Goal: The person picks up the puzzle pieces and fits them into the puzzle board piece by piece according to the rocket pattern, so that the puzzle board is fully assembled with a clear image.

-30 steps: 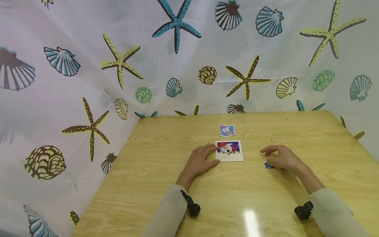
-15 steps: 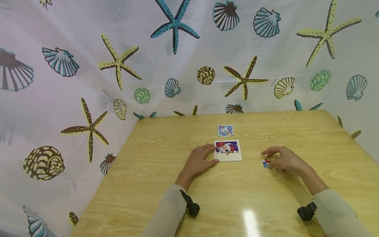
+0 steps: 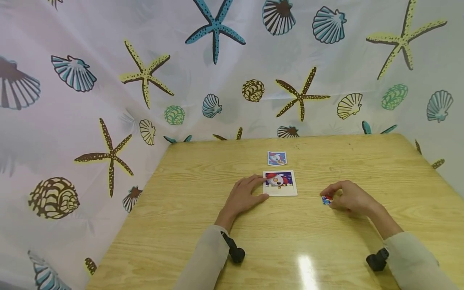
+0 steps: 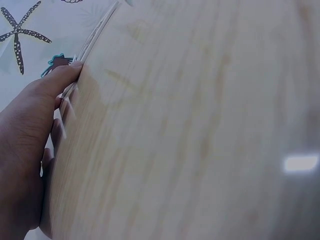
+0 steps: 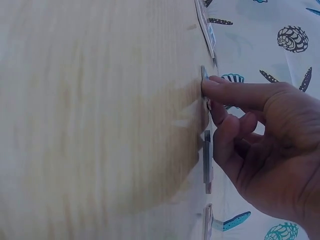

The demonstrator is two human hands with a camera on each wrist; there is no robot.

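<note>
In the head view a white-framed picture puzzle (image 3: pixel 280 192) lies mid-table; its upper part shows a white dog with red, and its lower part is bare white. My left hand (image 3: pixel 245 196) rests at its left edge, fingers extended over the rim and the thumb by the lower corner. To the right, my right hand (image 3: pixel 351 198) pinches a small blue-and-red puzzle piece (image 3: pixel 326 201) between thumb and index finger, low over the table. From the right wrist, that piece appears edge-on at the fingertips, the other fingers curled in.
Behind the puzzle lies a small picture card (image 3: pixel 277 158) with a similar dog. More flat pieces (image 5: pixel 207 159) lie beneath and beside my right hand, mostly hidden by it in the head view. A shell-patterned curtain (image 3: pixel 232 88) borders the wooden table (image 3: pixel 195 169).
The right index finger has come down to the piece, which has turned a little and shows more red. My left hand keeps its place on the puzzle.
</note>
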